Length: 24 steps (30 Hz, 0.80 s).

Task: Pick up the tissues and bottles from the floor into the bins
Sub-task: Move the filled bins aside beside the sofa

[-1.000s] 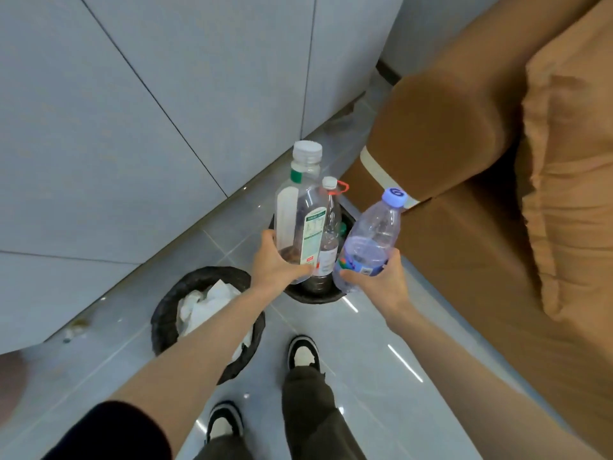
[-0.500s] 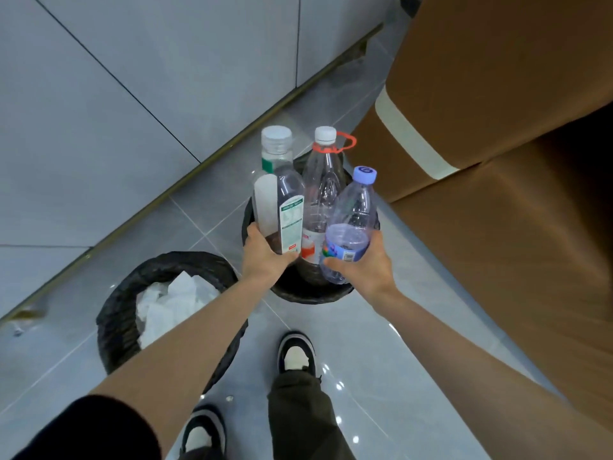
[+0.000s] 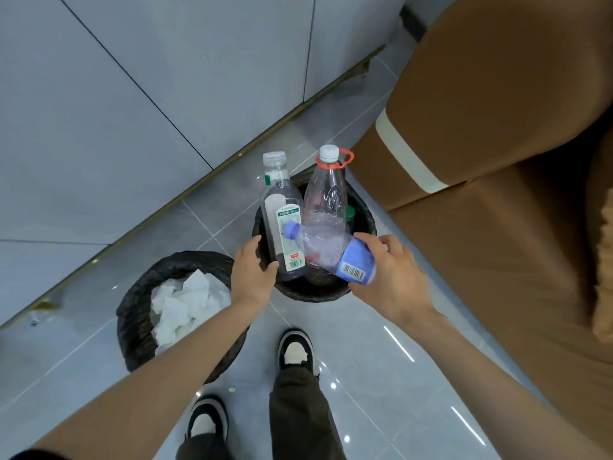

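Two black bins stand on the grey tiled floor. The left bin (image 3: 134, 313) holds crumpled white tissues (image 3: 189, 302). In the right bin (image 3: 311, 293) two clear bottles stand upright: one with a green-and-white label (image 3: 282, 224) and one with a red cap ring (image 3: 326, 194). My left hand (image 3: 253, 275) is beside the green-labelled bottle with its fingers spread and nothing gripped. My right hand (image 3: 393, 277) holds the base of a blue-labelled bottle (image 3: 331, 252), which lies tilted over the bin with its cap pointing left.
A brown sofa (image 3: 497, 144) with a cream band rises close on the right of the bottle bin. A grey panelled wall (image 3: 149, 94) runs behind both bins. My shoes (image 3: 295, 353) stand on the tiles just below the bins.
My left hand has let go of the two upright bottles, which now stand lower in the right bin. The blue-labelled bottle has tipped from upright onto its side.
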{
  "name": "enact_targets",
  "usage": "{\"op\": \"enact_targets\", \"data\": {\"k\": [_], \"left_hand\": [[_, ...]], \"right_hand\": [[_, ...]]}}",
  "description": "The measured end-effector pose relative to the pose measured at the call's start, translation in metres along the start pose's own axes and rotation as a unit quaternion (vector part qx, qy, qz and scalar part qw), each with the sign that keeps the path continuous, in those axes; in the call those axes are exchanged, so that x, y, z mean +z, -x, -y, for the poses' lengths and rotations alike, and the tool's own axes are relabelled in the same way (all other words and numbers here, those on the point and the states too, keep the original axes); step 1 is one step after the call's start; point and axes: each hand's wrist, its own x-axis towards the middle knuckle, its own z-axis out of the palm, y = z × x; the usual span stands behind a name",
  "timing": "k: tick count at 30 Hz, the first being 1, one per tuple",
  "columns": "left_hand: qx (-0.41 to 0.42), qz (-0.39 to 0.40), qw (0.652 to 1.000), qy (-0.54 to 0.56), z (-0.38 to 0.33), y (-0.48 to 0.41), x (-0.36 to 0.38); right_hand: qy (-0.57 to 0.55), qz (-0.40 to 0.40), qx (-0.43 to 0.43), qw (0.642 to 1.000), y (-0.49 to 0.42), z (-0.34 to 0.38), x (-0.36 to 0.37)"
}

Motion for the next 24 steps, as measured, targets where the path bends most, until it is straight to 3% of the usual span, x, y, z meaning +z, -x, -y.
{"op": "enact_targets", "data": {"k": [5, 9, 13, 19, 24], "left_hand": [[0.018, 0.017, 1.000, -0.011, 0.003, 0.005, -0.019], [0.020, 0.028, 0.999, -0.001, 0.004, 0.007, -0.026], [0.033, 0.036, 0.999, 0.006, 0.006, 0.008, -0.030], [0.026, 0.048, 0.998, 0.033, 0.006, 0.018, -0.037], [0.010, 0.049, 0.996, 0.075, 0.006, 0.039, -0.050]], "right_hand": [[0.227, 0.011, -0.066, 0.972, 0.002, 0.023, -0.019], [0.296, 0.040, -0.126, 0.946, -0.012, 0.046, -0.008], [0.260, 0.076, -0.138, 0.953, -0.031, 0.053, 0.013], [0.217, 0.050, -0.109, 0.969, -0.034, 0.046, 0.030], [0.157, -0.077, -0.156, 0.972, -0.016, 0.051, 0.023]]}}
